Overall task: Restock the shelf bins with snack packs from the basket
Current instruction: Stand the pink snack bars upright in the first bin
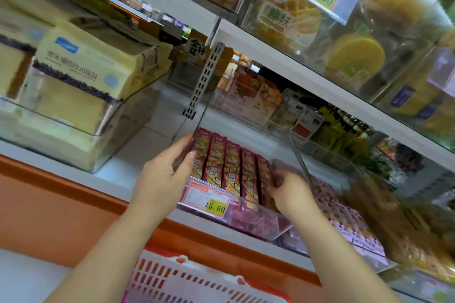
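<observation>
A clear plastic bin on the middle shelf holds a row of upright purple-and-gold snack packs. My left hand grips the bin's left wall, thumb against the outermost pack. My right hand reaches into the bin at its right end, fingers curled on the rightmost packs, partly seen through the clear wall. A red-and-white plastic basket sits below between my forearms; its contents are hidden.
A price tag reading 15.60 hangs on the bin front. Bins of cake slices stand left, pink packs and other snack bins right. A slotted shelf upright rises behind. The shelf above carries bread and pastry packs.
</observation>
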